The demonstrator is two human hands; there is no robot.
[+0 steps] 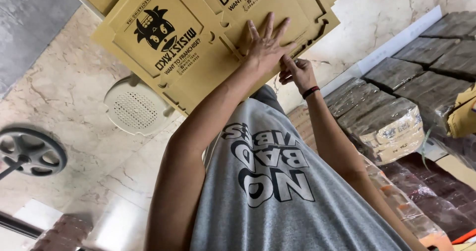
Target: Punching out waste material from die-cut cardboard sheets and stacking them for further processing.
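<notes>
**Two hands working a flat cardboard box blank**

Head view: the picture is reading upside down, with the person's grey printed shirt (277,191) filling the lower middle. The left hand (267,43) is lying flat, fingers spread, pressing on a tan die-cut cardboard blank (198,57) that is printed in black; its grip is released, palm down on the sheet. The right hand (296,72), wearing a dark wristband (311,92), is pinching the blank's near edge just beside the left hand, its grip clenched on the cardboard. More tan sheets are lying under and beyond the blank towards the top edge.

Around them, a cream round plastic stool (135,107) with a perforated seat is standing on the marble floor (64,92), touching or tucked just under the blank's corner. A dark wheel (30,152) is sitting by the left edge, well apart. To the right, bundles of stacked flat cardboard wrapped in clear plastic (391,117) are crowding close to the right forearm, with darker bundles (436,47) lying beyond them. Nothing is blocking either hand.
</notes>
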